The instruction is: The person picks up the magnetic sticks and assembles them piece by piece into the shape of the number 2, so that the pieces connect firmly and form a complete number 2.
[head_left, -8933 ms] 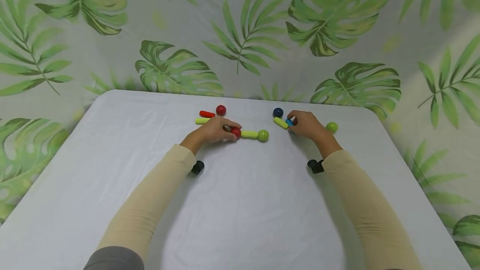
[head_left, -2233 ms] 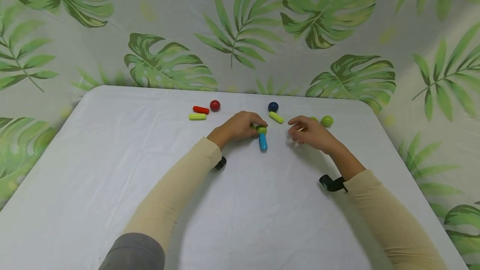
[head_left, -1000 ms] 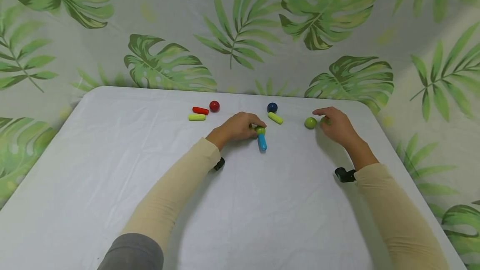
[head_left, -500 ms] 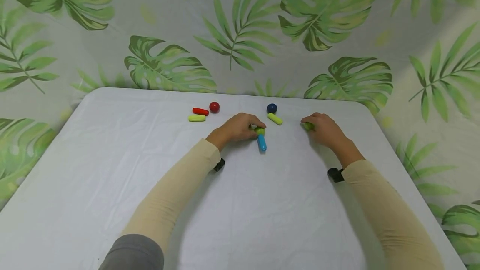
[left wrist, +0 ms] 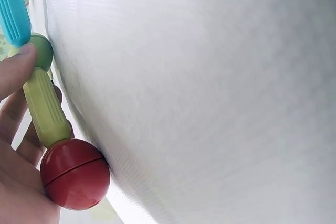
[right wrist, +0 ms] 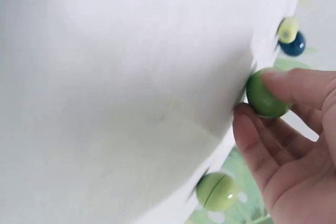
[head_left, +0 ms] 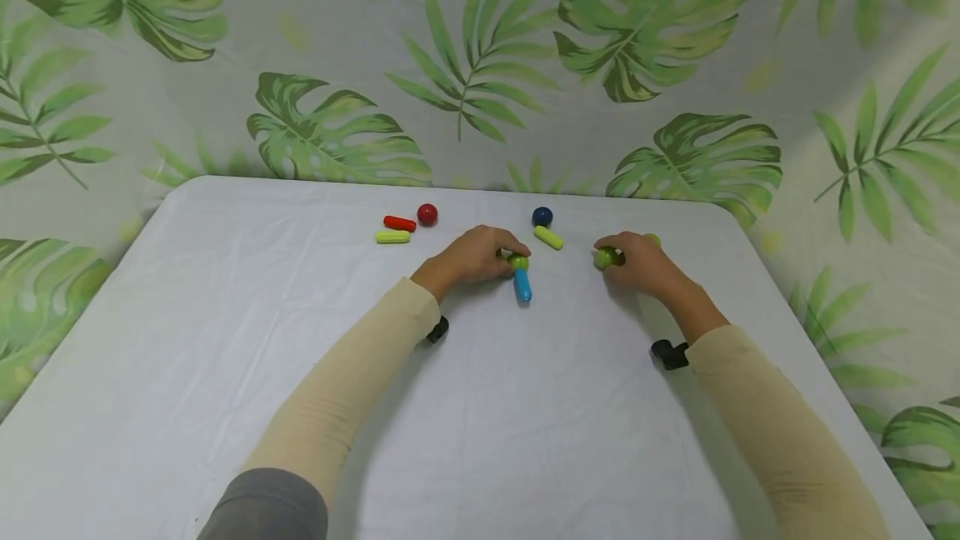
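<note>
Right fingers (right wrist: 257, 142) moved inward, pinching a green ball (right wrist: 262, 98); left fingers (left wrist: 17, 71) pinch linked pieces (left wrist: 46, 108).

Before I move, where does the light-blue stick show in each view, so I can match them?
Head: just right of centre, the light-blue stick points toward the person from the left hand.
Left wrist: upper-left corner, the light-blue stick is cut off by the top edge.
Right wrist: not in it.
Landmark shared by head and left wrist: the green ball meeting its end.
</note>
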`<state>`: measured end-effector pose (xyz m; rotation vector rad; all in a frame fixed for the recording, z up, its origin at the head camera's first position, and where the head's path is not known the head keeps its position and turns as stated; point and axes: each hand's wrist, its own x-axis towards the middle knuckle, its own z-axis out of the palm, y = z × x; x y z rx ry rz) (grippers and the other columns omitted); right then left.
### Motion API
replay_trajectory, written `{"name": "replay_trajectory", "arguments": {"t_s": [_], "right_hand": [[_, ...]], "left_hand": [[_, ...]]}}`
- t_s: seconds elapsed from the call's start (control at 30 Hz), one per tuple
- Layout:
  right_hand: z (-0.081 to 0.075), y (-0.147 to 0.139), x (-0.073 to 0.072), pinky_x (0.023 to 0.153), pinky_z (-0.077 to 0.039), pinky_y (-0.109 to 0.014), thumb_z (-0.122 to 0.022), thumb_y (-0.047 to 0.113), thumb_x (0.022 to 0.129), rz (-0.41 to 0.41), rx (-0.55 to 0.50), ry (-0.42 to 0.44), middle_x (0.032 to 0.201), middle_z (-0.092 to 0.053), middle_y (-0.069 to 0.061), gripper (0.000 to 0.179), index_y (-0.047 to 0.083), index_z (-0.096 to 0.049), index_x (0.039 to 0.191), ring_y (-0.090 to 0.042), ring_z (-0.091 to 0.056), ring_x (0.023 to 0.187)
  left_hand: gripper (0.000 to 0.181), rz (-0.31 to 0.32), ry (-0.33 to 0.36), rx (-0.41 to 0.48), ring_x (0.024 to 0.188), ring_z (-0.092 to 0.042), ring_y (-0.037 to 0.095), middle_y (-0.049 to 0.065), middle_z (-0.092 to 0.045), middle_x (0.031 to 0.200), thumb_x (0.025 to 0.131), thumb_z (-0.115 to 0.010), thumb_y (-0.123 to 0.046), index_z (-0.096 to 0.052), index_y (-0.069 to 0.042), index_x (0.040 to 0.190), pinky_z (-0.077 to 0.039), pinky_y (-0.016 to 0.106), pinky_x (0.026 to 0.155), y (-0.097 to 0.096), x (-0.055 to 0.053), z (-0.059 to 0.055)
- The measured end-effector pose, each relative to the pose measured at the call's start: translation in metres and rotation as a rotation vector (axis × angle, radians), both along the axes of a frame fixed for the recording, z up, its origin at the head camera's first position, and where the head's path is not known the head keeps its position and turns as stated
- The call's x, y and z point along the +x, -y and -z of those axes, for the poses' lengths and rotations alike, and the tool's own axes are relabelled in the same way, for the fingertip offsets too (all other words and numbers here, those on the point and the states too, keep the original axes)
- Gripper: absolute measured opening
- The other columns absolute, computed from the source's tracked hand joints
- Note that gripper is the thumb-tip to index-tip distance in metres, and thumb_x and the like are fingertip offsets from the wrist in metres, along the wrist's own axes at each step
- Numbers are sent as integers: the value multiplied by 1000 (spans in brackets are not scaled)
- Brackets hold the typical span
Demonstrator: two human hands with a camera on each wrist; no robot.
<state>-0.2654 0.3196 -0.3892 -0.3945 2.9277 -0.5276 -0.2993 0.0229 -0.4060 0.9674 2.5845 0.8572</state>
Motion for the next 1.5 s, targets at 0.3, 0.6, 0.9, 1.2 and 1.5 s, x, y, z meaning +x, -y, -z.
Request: {"name": "replay_trajectory", "arguments": {"t_s": [0.3,0.6,0.9,1.2,1.5], "right_hand": [[-4,14,22,83,-57,-44,-69,10,89,-3,-118,57,124,-65,-23,41,1,-60,129,-35,-67,104],[-2,21,45,86,-56,-44,-70,14,89,-45,-146,58,123,-67,-17,40,3,-62,126,-31,-66,106],[-1,33,76,88,-54,-37,-71,16,90,-36,-320,153,120,-68,-11,38,7,-63,126,-24,-65,104],[5,55,84,83,-54,-25,-70,23,92,90,-493,289,125,-64,-15,43,7,-61,130,-20,-65,102],[11,74,83,80,-56,-23,-71,22,90,137,-550,392,116,-66,-14,43,3,-60,127,-13,-64,93]], "left_hand": [[39,2,0,9,125,-56,18,0,-65,133,92,-70,-15,-67,-21,131,-41,36,115,1,0,-2],[40,10,-1,5,126,-56,18,0,-66,133,92,-70,-15,-67,-20,131,-42,35,115,1,0,-1],[40,-5,7,-12,128,-55,18,-1,-65,134,92,-71,-16,-66,-21,131,-41,35,116,0,1,-3],[40,-16,15,-10,128,-56,18,0,-65,134,92,-71,-16,-66,-21,132,-41,35,116,1,2,-4],[39,-10,6,-1,127,-56,18,0,-66,133,91,-71,-16,-67,-20,130,-41,35,115,0,1,-3]]}}
